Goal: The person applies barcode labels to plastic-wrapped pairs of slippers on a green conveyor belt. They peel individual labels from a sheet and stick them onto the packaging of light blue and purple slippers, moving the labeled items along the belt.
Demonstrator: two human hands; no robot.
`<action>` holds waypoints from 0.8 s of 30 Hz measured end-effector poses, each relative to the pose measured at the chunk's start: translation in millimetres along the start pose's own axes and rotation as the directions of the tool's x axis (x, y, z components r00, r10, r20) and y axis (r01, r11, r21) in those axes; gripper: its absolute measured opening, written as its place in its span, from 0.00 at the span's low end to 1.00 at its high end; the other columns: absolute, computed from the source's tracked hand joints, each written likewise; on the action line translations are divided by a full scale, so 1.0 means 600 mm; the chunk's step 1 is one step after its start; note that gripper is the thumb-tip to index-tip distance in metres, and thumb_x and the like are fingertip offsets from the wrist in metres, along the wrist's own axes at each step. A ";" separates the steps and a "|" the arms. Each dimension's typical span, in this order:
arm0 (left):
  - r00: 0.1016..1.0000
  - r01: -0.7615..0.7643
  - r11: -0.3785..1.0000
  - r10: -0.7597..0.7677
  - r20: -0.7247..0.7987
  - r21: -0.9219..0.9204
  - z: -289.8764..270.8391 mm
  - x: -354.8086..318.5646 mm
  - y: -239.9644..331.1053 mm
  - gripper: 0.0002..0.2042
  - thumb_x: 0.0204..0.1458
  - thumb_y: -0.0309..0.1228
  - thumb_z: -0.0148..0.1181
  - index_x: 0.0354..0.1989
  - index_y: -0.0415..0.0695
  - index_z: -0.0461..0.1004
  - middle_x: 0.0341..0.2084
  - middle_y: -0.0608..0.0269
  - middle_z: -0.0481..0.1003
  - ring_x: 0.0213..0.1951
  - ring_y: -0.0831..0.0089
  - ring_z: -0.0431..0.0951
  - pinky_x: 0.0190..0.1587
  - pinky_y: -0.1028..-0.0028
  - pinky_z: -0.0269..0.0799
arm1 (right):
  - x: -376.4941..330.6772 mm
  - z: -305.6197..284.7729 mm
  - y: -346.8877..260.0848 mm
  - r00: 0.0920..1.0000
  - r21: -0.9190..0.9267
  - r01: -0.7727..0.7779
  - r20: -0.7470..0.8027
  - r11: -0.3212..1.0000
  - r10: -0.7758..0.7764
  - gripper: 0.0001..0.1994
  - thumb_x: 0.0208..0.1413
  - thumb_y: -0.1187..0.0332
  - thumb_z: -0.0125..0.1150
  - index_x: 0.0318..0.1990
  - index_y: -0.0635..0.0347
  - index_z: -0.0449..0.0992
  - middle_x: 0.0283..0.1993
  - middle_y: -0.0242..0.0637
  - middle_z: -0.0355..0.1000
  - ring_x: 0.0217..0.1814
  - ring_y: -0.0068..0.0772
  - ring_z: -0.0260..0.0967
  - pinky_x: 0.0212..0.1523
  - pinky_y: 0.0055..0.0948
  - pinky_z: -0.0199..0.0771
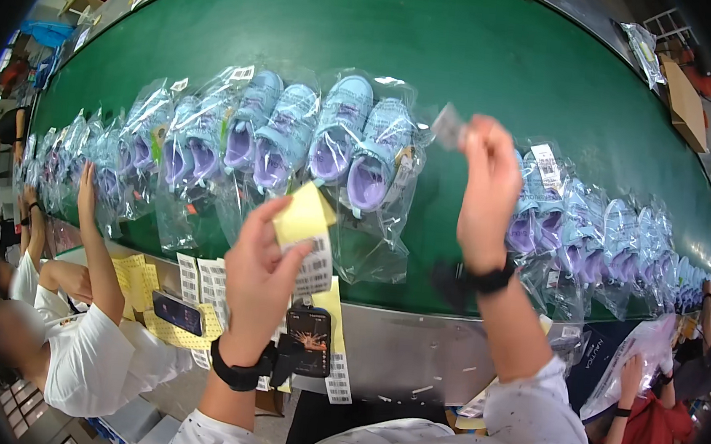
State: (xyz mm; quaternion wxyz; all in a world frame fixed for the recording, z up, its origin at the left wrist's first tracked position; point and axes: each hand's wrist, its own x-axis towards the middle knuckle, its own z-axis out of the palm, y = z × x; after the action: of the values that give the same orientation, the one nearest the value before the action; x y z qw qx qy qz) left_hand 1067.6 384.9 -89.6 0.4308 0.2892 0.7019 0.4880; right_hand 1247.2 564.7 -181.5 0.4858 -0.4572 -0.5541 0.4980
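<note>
The right hand (pixel 487 191) pinches a small blurry sticker (pixel 447 129) mid-frame. The left hand (pixel 259 277) grips a yellow label sheet (pixel 305 218) below bagged shoes (pixel 329 135).

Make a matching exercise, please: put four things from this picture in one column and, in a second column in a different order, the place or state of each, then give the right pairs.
Things
1. left hand
2. right hand
3. bagged pairs of blue and purple shoes
4. smartphone

Places or states
A. lying in a row on the green belt
B. pinching a small clear sticker, raised above the belt
C. lying on yellow sheets on the ledge, to the left
D. holding a yellow strip of barcode labels

Pairs: 1-D, 2-B, 3-A, 4-C
</note>
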 end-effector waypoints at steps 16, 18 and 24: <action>0.950 -0.033 0.999 0.023 -0.313 -0.025 -0.050 -0.019 0.010 0.22 0.58 0.18 0.50 0.62 0.32 0.59 0.54 0.52 0.72 0.54 0.73 0.73 0.55 0.76 0.67 | 0.110 -0.083 0.144 0.904 0.215 -0.415 -0.014 0.884 0.428 0.25 0.53 0.78 0.61 0.59 0.63 0.62 0.38 0.39 0.75 0.41 0.25 0.71 0.41 0.24 0.71; 0.952 -0.015 1.000 0.007 -0.307 -0.024 -0.042 -0.024 0.012 0.23 0.58 0.18 0.50 0.63 0.32 0.59 0.54 0.52 0.71 0.54 0.73 0.73 0.55 0.76 0.67 | 0.141 -0.086 0.128 0.901 0.258 -0.417 -0.008 0.871 0.434 0.16 0.54 0.75 0.63 0.50 0.62 0.70 0.39 0.35 0.74 0.44 0.24 0.69 0.46 0.26 0.69; 0.963 -0.004 0.999 -0.008 -0.271 -0.042 -0.021 -0.020 0.010 0.23 0.57 0.18 0.51 0.63 0.32 0.59 0.54 0.52 0.72 0.52 0.75 0.74 0.53 0.78 0.68 | 0.171 -0.090 0.103 0.813 0.027 -0.554 0.233 0.832 0.534 0.06 0.52 0.70 0.67 0.35 0.60 0.76 0.43 0.33 0.73 0.47 0.26 0.68 0.52 0.30 0.64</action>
State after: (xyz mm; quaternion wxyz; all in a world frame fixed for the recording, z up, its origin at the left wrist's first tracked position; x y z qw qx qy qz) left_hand 1061.6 371.5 -78.3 0.3372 0.2097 0.7440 0.5374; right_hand 1291.0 677.3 -233.0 0.2808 -0.5167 -0.4254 0.6879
